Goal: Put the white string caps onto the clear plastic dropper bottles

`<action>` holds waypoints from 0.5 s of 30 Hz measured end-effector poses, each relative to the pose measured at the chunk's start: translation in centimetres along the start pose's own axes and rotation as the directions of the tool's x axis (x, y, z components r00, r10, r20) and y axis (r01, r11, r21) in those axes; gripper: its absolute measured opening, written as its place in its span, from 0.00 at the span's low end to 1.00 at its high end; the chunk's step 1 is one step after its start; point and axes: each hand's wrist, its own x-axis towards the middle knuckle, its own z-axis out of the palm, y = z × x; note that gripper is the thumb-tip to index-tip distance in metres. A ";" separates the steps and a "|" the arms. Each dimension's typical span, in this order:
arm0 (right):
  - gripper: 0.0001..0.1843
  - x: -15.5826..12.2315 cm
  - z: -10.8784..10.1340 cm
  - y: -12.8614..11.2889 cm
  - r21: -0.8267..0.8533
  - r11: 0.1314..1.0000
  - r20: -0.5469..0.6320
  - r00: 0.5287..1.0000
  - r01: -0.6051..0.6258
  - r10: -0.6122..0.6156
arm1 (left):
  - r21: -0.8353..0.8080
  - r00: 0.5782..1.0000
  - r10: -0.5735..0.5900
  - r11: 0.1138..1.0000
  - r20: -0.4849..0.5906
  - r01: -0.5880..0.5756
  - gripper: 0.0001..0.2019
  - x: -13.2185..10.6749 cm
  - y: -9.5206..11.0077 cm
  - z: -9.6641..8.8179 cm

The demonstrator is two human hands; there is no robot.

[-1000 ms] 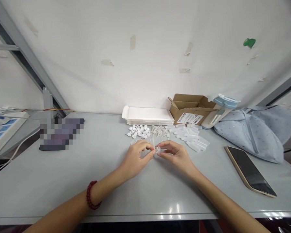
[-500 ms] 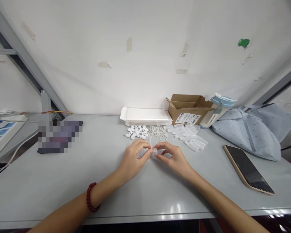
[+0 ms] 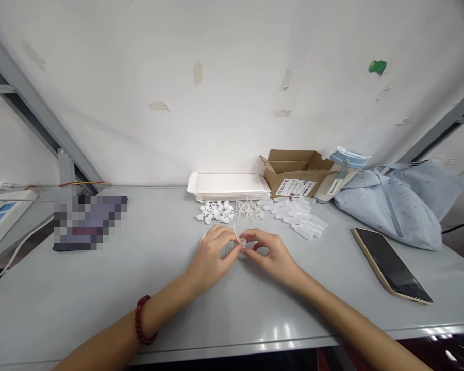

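At the middle of the table my left hand (image 3: 211, 256) and my right hand (image 3: 274, 257) meet fingertip to fingertip. Thumb and index finger of the right hand pinch a small clear plastic piece (image 3: 243, 242). My left fingers are closed on a thin off-white cord (image 3: 235, 233), its end lying against the clear piece. Whether the cord passes into the piece is hidden by the fingers. Just beyond the hands lie a pile of small white plastic caps (image 3: 215, 211), a heap of short off-white cords (image 3: 249, 210) and several translucent flat plastic pieces (image 3: 308, 226).
A stack of white flat boxes (image 3: 230, 185) and an open cardboard box (image 3: 294, 183) stand against the wall, beside a blue-lidded bottle (image 3: 338, 178). A pale blue cloth bag (image 3: 394, 206) and a phone (image 3: 390, 265) lie right. A power strip (image 3: 7, 216) is left.
The view has shifted slightly, moving the scene left. My fingertips are closer together, and the cord leans more to the left beside the clear piece.
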 end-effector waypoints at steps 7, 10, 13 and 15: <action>0.08 -0.1 0.2 0.2 -0.004 1.000 0.017 1.000 0.004 -0.004 | 0.010 0.999 -0.033 0.999 -0.012 0.033 0.04 -0.1 -0.1 0.1; 0.07 0.0 0.2 0.3 0.010 0.999 0.049 0.998 -0.034 0.034 | 0.020 0.999 -0.043 0.999 0.016 0.043 0.03 0.0 -0.1 0.0; 0.07 0.0 0.2 0.3 0.013 0.998 0.068 0.996 -0.055 0.054 | 0.066 0.997 -0.026 0.998 0.074 0.021 0.01 0.4 -0.2 -0.7; 0.07 0.1 0.1 0.3 0.017 0.998 0.082 0.994 -0.068 0.066 | 0.142 0.989 -0.007 0.990 0.147 -0.014 0.06 0.7 -0.3 -1.6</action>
